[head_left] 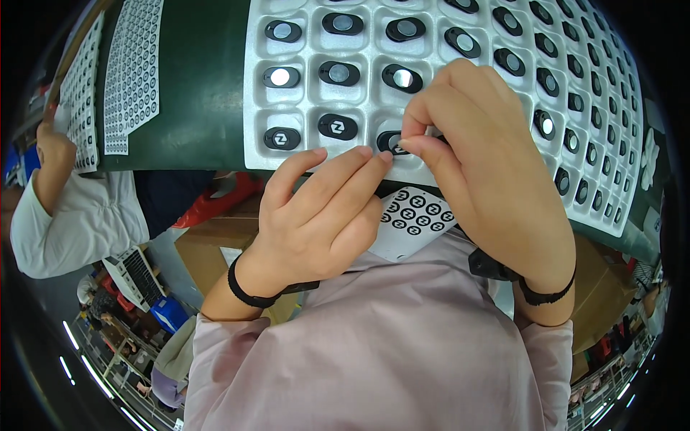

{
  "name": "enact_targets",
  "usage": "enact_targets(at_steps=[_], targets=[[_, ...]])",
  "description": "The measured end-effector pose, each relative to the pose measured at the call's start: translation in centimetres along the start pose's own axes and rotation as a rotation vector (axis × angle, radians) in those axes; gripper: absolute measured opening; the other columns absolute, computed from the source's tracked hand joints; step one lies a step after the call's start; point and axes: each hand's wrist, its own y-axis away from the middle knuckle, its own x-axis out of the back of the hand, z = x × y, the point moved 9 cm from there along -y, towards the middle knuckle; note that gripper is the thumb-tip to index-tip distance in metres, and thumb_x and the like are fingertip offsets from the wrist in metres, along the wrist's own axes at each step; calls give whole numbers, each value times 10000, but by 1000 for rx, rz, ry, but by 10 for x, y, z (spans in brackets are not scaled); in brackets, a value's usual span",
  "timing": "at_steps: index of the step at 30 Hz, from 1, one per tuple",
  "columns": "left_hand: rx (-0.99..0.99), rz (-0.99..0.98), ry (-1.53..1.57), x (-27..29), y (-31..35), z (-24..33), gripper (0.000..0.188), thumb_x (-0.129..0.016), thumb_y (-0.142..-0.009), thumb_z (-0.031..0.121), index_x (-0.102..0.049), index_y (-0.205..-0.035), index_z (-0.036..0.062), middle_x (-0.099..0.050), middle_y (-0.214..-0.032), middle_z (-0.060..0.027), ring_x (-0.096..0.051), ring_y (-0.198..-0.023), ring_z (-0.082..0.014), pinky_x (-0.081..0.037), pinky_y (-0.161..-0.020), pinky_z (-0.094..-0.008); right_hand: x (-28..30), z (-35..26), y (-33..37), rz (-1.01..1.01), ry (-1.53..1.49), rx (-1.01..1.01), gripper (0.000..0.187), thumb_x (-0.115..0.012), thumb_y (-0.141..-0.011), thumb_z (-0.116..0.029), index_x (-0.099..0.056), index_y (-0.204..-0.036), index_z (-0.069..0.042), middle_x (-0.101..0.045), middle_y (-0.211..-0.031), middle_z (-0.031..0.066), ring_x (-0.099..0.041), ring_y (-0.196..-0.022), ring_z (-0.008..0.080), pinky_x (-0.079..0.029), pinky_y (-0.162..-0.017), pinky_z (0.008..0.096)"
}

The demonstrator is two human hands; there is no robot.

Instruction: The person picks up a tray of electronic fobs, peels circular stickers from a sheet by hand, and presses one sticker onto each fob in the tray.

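A white moulded tray (316, 100) holds rows of small black oval pieces, most with a silver round disc on top. In the front row, two pieces at the left, one black oval piece (281, 138) and its neighbour (338, 127), carry a round black label with a white mark. A third oval piece (389, 141) lies under my fingertips, its label partly covered. My left hand (323, 215) is open, its fingers stretched over the tray's front edge, with a fingertip against this piece. My right hand (474, 136) pinches at the label's right side; what it holds is hidden.
A sheet of round black labels (413, 219) hangs below the tray's front edge, against my clothing. Another label sheet (133, 79) lies on the green table (198, 93) at left. A person in a white sleeve (79, 223) grips a further sheet (80, 100). Cardboard boxes (205, 255) stand below.
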Motion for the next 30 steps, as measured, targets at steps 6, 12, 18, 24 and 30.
enact_targets(at_steps=[6,12,18,24,30], targets=[[-2,-6,12,-1,1,-2,101,-644,-784,111,-551,-746,100,-722,-1109,-92,-668,-1048,-205,-465,-921,-371,-10,5,-3,-37,33,12,103,-661,-823,-33,-583,-889,-48,-507,-878,84,-486,-850,283,-397,-773,382],[3,4,8,-1,3,-2,87,-641,-786,108,-563,-748,96,-722,-1111,-95,-668,-1050,-209,-472,-909,-372,-11,4,-3,-45,51,8,97,-661,-831,-36,-580,-885,-46,-497,-870,87,-481,-842,285,-396,-769,385],[-10,14,7,-1,3,-2,88,-639,-788,117,-568,-743,93,-719,-1119,-100,-667,-1053,-211,-483,-890,-367,-13,3,-3,-34,61,2,95,-660,-835,-35,-579,-884,-45,-493,-870,87,-482,-842,282,-395,-770,382],[-27,29,3,-1,5,-1,86,-638,-779,121,-571,-736,90,-714,-1132,-102,-662,-1059,-213,-491,-882,-366,-12,1,-3,17,57,15,109,-667,-821,-25,-577,-881,-44,-496,-864,82,-486,-832,275,-394,-763,376],[-32,36,8,-1,6,-2,70,-634,-774,121,-581,-744,87,-714,-1128,-104,-659,-1060,-214,-493,-884,-369,-13,0,-3,27,49,7,119,-673,-808,-17,-575,-870,-40,-500,-857,78,-488,-818,269,-394,-755,374]])
